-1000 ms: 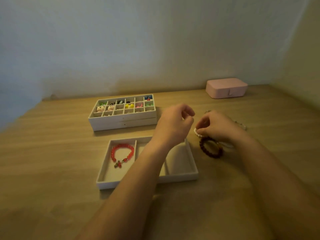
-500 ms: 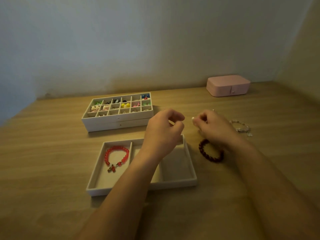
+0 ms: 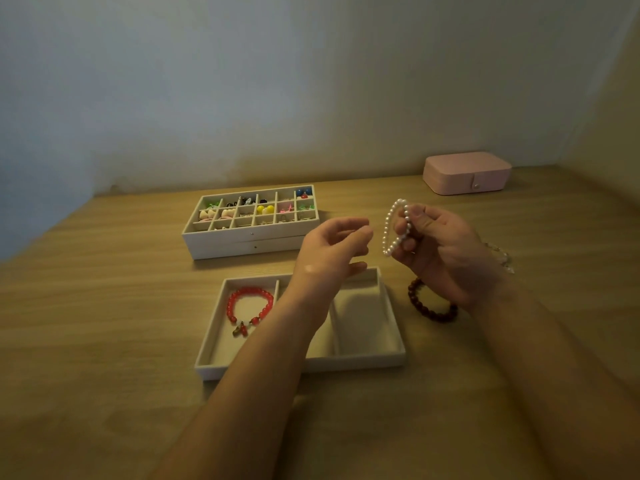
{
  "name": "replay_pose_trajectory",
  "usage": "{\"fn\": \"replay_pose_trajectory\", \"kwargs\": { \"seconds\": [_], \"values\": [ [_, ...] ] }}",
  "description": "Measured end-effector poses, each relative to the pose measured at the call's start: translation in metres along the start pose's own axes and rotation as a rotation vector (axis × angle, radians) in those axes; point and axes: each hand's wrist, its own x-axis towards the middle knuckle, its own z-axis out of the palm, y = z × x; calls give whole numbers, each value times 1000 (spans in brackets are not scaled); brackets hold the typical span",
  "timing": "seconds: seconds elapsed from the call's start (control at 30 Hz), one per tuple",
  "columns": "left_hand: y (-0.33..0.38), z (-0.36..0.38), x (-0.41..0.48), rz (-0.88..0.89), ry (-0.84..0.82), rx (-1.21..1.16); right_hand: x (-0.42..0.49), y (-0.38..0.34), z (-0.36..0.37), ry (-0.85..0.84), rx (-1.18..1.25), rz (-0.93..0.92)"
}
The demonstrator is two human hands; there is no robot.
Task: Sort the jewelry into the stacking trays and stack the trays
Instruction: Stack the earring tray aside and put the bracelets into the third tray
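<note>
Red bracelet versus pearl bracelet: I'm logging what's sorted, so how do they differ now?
The red bracelet lies flat in the left compartment of the near tray; the pearl bracelet is held in the right hand, above the table. The red bracelet has larger red beads and a small dangling charm; the pearl bracelet has small white beads, no charm visible. Both are beaded loops.

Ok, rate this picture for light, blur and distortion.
Head view: dim, warm light, no glare; soft shadow in front of the tray; the wide-angle lens bows the table; the pearl bracelet in the right hand reads bead by bead; pieces in the grid tray are too soft to identify.
</note>
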Motion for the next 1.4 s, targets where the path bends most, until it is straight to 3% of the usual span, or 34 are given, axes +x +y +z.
{"fn": "replay_pose_trajectory", "kwargs": {
  "seconds": [0.13,0.47,0.73,1.03,1.23,1.4],
  "values": [
    [-1,2,-1,-13,-138,-18,-4,2,2,-105,-16,56],
    [11,-17,-4,17,-50,-36,-7,9,10,39,-318,-21],
    [24,-63,-21,9,2,141,-5,18,53,31,-584,-1],
    [22,-142,-65,-16,93,381,3,59,117,-109,-838,102],
    [14,-163,-80,-83,43,527,5,77,131,-174,-1007,165],
    [9,-166,-80,6,41,689,2,78,132,-260,-1196,156]
  ]
}}
